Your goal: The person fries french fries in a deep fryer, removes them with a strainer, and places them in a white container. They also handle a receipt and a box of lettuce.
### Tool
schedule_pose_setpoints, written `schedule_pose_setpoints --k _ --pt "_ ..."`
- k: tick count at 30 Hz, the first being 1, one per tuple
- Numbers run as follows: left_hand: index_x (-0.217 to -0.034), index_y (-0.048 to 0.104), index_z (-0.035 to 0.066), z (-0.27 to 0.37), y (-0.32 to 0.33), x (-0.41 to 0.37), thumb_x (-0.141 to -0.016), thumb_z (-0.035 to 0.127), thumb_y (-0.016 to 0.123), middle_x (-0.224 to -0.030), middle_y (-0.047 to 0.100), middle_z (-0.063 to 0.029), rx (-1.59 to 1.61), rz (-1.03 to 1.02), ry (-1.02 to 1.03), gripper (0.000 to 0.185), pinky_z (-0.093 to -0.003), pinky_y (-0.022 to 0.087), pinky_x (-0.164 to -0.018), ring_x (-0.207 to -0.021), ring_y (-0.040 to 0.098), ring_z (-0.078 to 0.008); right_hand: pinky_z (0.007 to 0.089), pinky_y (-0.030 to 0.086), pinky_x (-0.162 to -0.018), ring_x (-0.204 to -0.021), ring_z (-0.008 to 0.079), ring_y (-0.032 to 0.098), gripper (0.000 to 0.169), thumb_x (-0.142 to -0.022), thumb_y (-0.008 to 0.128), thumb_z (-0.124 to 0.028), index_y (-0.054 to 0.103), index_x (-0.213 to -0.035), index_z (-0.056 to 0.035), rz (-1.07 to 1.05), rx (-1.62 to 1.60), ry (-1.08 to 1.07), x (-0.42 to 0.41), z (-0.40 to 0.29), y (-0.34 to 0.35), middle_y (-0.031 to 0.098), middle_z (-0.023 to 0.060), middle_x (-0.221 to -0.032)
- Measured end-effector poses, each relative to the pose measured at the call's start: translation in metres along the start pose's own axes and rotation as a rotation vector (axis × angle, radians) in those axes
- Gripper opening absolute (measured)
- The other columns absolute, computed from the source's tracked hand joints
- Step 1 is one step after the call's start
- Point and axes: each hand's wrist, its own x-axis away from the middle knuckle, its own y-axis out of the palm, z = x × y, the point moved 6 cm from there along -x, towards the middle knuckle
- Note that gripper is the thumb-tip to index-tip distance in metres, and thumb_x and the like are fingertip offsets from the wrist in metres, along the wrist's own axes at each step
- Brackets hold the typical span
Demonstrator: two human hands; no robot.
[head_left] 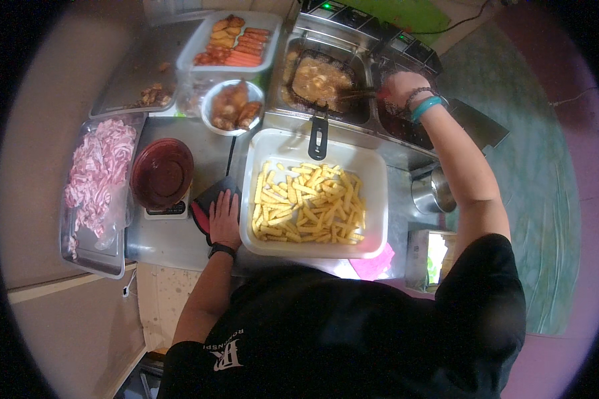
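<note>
My left hand (224,217) lies palm down with fingers extended, on a black and red pad or mitt (200,219) beside a white plastic tray (379,209). Crinkle-cut fries (314,204) cover much of that tray. Over the fryer's right side, my right hand (407,90) is closed around a long thin utensil (357,93), whose exact kind is unclear. The utensil reaches left over a wire fryer basket (299,90) with food bubbling in brown oil (324,77). The basket's black handle (319,139) overhangs the fries tray.
Left stand a tray of sliced pink meat (102,169) and a maroon bowl (162,174) on a scale (167,212). Behind are a bowl of fried chicken (234,107) and a tray of sausages (249,45). A steel pot (434,192) sits right, below the hot fryer (369,127).
</note>
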Motion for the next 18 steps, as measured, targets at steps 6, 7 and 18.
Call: schedule_pose_setpoints --k 6,7,18 --pt "-0.131 0.038 0.008 -0.001 0.003 0.000 -0.085 0.029 0.041 -0.139 0.032 -0.0111 -0.013 -0.018 -0.001 0.051 -0.0445 0.019 -0.107 -0.131 0.027 -0.0255 0.0420 0.051 -0.074 -0.087 0.0328 0.062 0.031 -0.074 0.065 -0.035 0.067 -0.089 -0.0081 0.130 -0.202 0.042 -0.011 0.031 0.002 0.065 0.0154 -0.093" --pt "-0.131 0.038 0.008 0.000 0.002 0.001 -0.085 0.029 0.041 -0.140 0.032 -0.0111 -0.012 -0.021 -0.004 0.051 -0.0444 0.019 -0.107 -0.131 0.027 -0.0255 0.0422 0.050 -0.075 -0.088 0.0327 0.062 0.033 -0.074 0.066 -0.036 0.067 -0.090 -0.0076 0.145 -0.232 0.053 -0.014 0.033 0.004 0.065 0.0156 -0.094" --pt "-0.130 0.039 0.007 0.002 0.000 0.000 -0.084 0.031 0.043 -0.138 0.033 -0.0125 -0.008 0.014 0.024 0.052 -0.0458 0.020 -0.106 -0.131 0.028 -0.0269 0.0404 0.048 -0.075 -0.085 0.0356 0.061 0.038 -0.074 0.063 -0.038 0.066 -0.093 -0.0047 0.011 -0.391 0.062 -0.048 -0.013 0.082 0.063 0.0201 -0.088"
